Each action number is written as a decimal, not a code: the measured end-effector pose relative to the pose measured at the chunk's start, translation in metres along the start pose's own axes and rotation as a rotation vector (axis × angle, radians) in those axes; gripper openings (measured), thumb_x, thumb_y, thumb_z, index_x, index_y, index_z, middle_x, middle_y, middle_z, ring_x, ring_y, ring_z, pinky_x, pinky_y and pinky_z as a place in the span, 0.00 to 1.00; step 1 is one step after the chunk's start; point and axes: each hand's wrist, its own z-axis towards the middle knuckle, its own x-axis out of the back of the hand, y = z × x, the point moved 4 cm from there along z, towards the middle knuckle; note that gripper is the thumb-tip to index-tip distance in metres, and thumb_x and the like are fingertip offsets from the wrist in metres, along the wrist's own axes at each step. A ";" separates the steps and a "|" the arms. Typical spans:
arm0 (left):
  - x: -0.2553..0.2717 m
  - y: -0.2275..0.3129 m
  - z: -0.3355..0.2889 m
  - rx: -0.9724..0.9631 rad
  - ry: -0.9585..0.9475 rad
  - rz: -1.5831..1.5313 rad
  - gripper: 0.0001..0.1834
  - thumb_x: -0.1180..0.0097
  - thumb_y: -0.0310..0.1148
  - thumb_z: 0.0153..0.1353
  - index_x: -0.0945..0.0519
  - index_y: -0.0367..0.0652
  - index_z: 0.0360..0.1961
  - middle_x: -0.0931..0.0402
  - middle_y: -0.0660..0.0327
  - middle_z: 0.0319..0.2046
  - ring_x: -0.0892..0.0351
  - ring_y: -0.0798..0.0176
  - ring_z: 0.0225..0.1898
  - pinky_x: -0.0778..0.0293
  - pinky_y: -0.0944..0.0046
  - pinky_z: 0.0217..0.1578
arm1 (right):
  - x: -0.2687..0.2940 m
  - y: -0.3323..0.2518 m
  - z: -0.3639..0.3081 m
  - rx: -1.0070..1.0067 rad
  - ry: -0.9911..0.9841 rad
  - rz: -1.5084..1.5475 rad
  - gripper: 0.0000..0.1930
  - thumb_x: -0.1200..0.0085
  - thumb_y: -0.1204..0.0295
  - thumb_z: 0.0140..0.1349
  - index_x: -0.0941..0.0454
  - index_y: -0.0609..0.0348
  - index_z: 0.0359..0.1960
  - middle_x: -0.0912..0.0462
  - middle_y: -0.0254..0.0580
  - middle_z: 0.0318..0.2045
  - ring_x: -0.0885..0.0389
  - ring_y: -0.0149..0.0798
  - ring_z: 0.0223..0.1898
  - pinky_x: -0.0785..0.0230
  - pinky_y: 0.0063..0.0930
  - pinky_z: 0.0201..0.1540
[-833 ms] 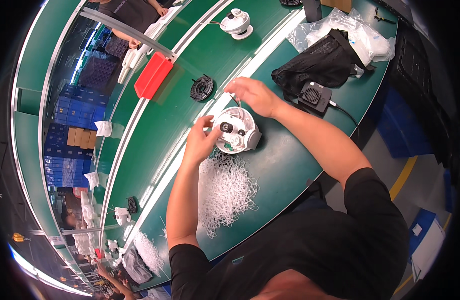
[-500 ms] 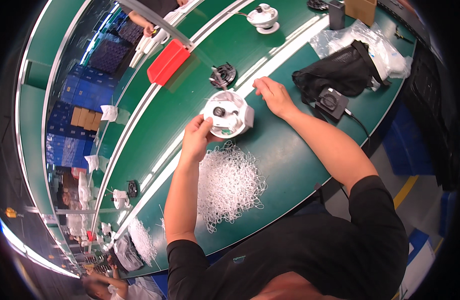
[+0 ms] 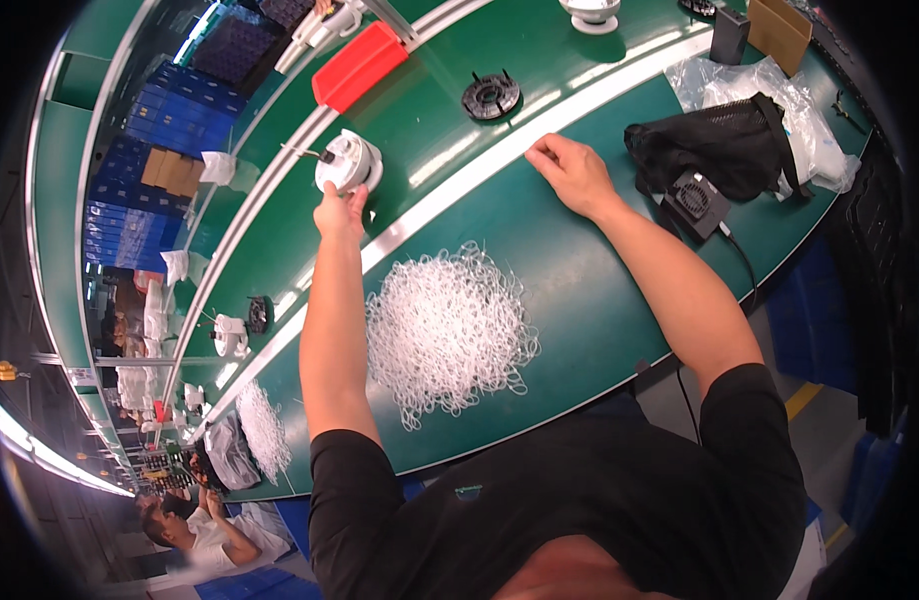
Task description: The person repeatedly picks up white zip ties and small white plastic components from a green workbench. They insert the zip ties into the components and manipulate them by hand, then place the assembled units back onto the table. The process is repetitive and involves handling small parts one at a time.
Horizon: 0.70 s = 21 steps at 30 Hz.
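A white round plastic housing (image 3: 345, 168) with a dark fitting and a short lead is in my left hand (image 3: 339, 213), the thumb and fingers gripping its lower edge. The housing is over the green conveyor belt, to the left of the metal rail. My right hand (image 3: 576, 178) is just on the near side of that rail, its fingers curled together; what is in them, if anything, is hidden. Between my forearms a large heap of thin white loops (image 3: 449, 335) lies on the green worktable (image 3: 589, 320). A black round slotted part (image 3: 491, 97) lies on the belt beyond my hands.
Right of my right hand sit a black mesh bag (image 3: 709, 150), a small black fan-like device (image 3: 697, 204) with a cable, and clear plastic bags (image 3: 814, 150). A red bin (image 3: 359, 66) stands across the belt. Another white unit (image 3: 591, 12) is farther along. Co-workers sit at far left.
My left hand has carried the white housing left and away from me, out over the belt. My right hand stays by the rail. The black round part is now apart from the housing.
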 end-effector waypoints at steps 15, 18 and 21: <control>-0.084 -0.020 -0.191 -0.371 -0.873 1.482 0.08 0.34 0.29 0.54 0.17 0.39 0.35 0.16 0.53 0.30 0.16 0.53 0.33 0.24 0.55 0.36 | -0.001 -0.006 -0.001 0.026 -0.066 -0.074 0.11 0.43 0.62 0.63 0.18 0.55 0.39 0.15 0.39 0.29 0.17 0.43 0.33 0.26 0.38 0.39; -0.084 -0.024 -0.190 -0.350 -0.886 1.498 0.09 0.35 0.28 0.55 0.18 0.38 0.37 0.16 0.52 0.31 0.17 0.51 0.34 0.24 0.54 0.37 | -0.001 -0.004 -0.001 0.065 -0.054 -0.076 0.10 0.42 0.63 0.62 0.19 0.55 0.38 0.16 0.37 0.28 0.19 0.40 0.30 0.28 0.34 0.36; -0.083 -0.027 -0.189 -0.323 -0.907 1.480 0.09 0.36 0.28 0.56 0.18 0.38 0.38 0.16 0.51 0.32 0.17 0.50 0.35 0.24 0.54 0.38 | -0.001 -0.003 -0.001 0.091 -0.039 -0.071 0.09 0.42 0.63 0.62 0.19 0.55 0.37 0.17 0.36 0.26 0.20 0.38 0.28 0.29 0.33 0.33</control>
